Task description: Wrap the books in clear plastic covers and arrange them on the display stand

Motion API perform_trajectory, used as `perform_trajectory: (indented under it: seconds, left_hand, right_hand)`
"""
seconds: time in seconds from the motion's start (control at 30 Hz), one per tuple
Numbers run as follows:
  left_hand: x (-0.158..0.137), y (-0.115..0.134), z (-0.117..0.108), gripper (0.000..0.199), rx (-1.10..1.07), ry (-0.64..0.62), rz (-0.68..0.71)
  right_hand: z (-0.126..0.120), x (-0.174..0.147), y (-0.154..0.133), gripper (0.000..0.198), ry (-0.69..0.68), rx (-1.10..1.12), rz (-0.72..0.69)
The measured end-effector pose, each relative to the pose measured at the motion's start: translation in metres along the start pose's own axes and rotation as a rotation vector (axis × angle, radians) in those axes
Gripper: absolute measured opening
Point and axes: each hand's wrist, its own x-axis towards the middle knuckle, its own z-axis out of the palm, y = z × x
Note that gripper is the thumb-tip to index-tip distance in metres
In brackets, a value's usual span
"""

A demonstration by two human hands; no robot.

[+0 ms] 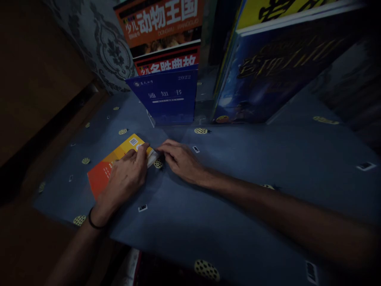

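A thin book [99,176] with an orange and yellow back cover lies flat and slanted on the blue patterned tablecloth. My left hand [127,171] rests on top of it, fingers bent and pressed to the cover near the barcode. At the book's right end a pale, shiny edge [152,157] shows; whether it is pages or clear film I cannot tell. Beside that end, my right hand [180,161] has its thumb and fingertips pinched together. What lies between those fingertips is too small and dark to make out.
Behind my hands stand a blue booklet [171,99] with "2022" on it, red and orange books [166,24], and a large dark-blue book [253,79] at the right. A patterned wall [113,51] rises at the back left. The tablecloth's front edge [119,240] is near me.
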Motion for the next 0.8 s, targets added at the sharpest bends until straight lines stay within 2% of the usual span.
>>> perform_trajectory:
  seconds: [0.13, 0.43, 0.8]
  left_hand:
    - [0.0005, -0.0002, -0.0005, 0.04, 0.01, -0.015, 0.004]
    - [0.0004, 0.0008, -0.0016, 0.04, 0.024, -0.011, 0.019]
    - [0.0006, 0.0002, -0.0013, 0.04, 0.005, 0.0, 0.012]
  right_hand:
    - [-0.0001, -0.0004, 0.0, 0.039, 0.009, 0.014, -0.02]
    - [0.0005, 0.0007, 0.002, 0.04, -0.008, -0.022, 0.042]
    - [0.0006, -0.0006, -0.0001, 0.043, 0.026, 0.004, -0.005]
